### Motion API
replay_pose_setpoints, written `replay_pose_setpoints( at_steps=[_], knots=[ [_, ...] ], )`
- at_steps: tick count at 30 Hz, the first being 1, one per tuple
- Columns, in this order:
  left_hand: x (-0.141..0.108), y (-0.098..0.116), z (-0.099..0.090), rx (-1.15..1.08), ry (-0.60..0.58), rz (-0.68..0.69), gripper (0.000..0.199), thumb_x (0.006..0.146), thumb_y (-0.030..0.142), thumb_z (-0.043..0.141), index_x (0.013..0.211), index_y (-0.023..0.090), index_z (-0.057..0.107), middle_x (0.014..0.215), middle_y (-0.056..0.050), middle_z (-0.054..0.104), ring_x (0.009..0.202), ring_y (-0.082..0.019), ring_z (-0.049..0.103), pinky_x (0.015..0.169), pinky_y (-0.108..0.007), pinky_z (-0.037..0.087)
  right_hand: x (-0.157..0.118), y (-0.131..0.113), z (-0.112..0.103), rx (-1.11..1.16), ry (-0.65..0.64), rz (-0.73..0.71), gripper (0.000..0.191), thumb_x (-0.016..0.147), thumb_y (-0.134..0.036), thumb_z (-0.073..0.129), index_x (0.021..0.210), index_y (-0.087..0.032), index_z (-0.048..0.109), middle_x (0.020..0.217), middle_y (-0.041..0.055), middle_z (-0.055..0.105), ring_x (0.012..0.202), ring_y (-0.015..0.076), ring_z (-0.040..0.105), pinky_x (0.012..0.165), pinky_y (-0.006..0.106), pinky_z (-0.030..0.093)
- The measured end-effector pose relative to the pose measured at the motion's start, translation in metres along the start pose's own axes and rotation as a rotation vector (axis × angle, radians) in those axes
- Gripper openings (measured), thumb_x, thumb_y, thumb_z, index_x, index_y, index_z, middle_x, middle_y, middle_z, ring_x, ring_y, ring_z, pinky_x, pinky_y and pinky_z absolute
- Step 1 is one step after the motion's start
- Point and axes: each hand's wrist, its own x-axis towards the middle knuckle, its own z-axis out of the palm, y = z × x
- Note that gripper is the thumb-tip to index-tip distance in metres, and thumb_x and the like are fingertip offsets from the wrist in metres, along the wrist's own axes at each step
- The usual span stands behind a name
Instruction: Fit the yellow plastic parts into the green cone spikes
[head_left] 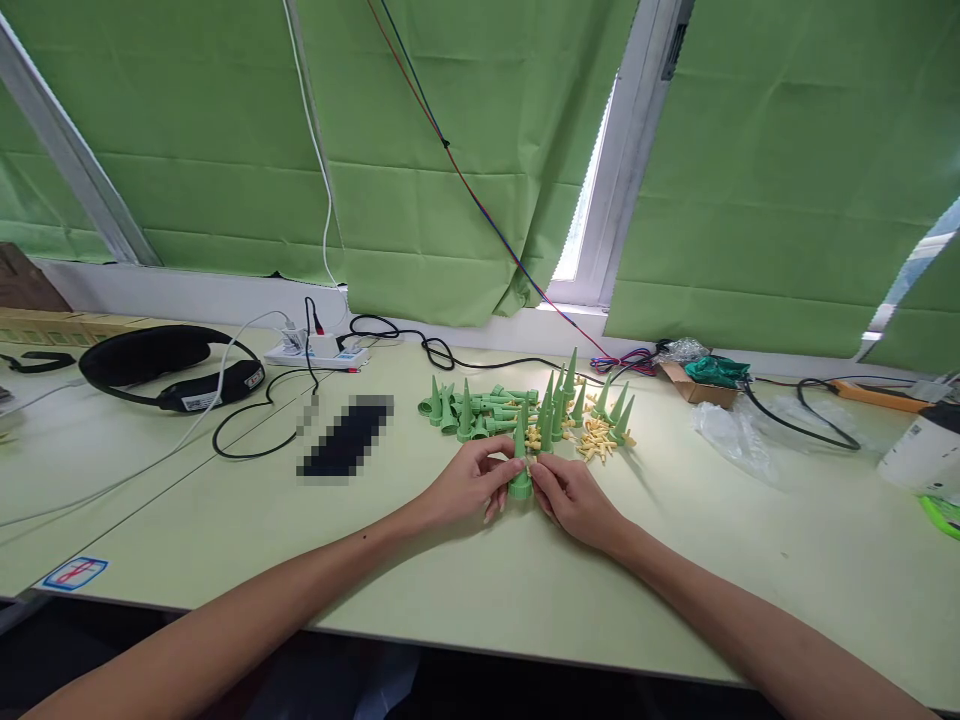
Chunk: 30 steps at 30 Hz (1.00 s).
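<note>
A green plastic watering spike [520,489] stands near the middle of the table, its point up and its ribbed collar down. My left hand [466,484] is closed on it from the left, thumb across its front. From the right, my right hand [581,502] pinches a small yellow valve [531,461] against the spike's side; the fingertips hide most of it. Just beyond my hands stand several more upright green spikes [570,385]. Loose green spikes [495,403] lie in a heap to the left of these, and a pile of small yellow valves [596,440] lies to the right.
Black headphones [176,372], a white power strip [322,350] and a pixelated dark object [346,437] are on the left. Cables run along the back. To the right are a small cardboard box [699,388], clear plastic bags [731,440] and a white container [922,455].
</note>
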Motion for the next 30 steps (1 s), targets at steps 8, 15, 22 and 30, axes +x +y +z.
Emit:
replay_pose_setpoints(
  at_steps=[8, 15, 22, 30],
  knots=[
    [0.0056, -0.0070, -0.0032, -0.197, -0.051, -0.018, 0.040, 0.086, 0.054, 0.064, 0.086, 0.016, 0.052, 0.066, 0.005, 0.050, 0.040, -0.007, 0.051, 0.033, -0.018, 0.034, -0.0014, 0.0079, -0.0014, -0.137, -0.020, -0.120, 0.038, 0.104, -0.037, 0.033, 0.070, -0.022, 0.038, 0.062, -0.0024, 0.044, 0.056, 0.0131, 0.040, 0.059, 0.028, 0.032],
    [0.0040, -0.0048, -0.0023, -0.163, -0.061, 0.002, 0.038, 0.088, 0.053, 0.061, 0.085, 0.017, 0.049, 0.066, 0.006, 0.049, 0.039, -0.006, 0.049, 0.033, -0.018, 0.036, -0.0011, 0.0080, 0.0011, -0.139, 0.008, -0.130, 0.036, 0.104, -0.034, 0.033, 0.070, -0.022, 0.034, 0.061, -0.0037, 0.040, 0.055, 0.0125, 0.035, 0.058, 0.027, 0.030],
    [-0.0006, -0.0006, 0.0007, -0.038, -0.007, 0.022, 0.032, 0.092, 0.050, 0.057, 0.089, 0.018, 0.051, 0.058, 0.006, 0.049, 0.037, -0.007, 0.044, 0.035, -0.019, 0.032, 0.0008, 0.0041, 0.0018, -0.111, 0.032, -0.080, 0.041, 0.103, -0.038, 0.033, 0.066, -0.022, 0.033, 0.057, -0.0045, 0.036, 0.053, 0.0119, 0.032, 0.055, 0.028, 0.027],
    [-0.0027, -0.0004, 0.0030, 0.126, 0.043, 0.094, 0.029, 0.092, 0.046, 0.056, 0.086, 0.019, 0.048, 0.055, 0.006, 0.048, 0.039, -0.006, 0.040, 0.038, -0.018, 0.032, 0.0011, 0.0005, 0.0028, 0.023, 0.017, 0.055, 0.050, 0.102, -0.044, 0.034, 0.058, -0.021, 0.038, 0.046, -0.0044, 0.037, 0.047, 0.0115, 0.035, 0.051, 0.027, 0.028]
  ],
)
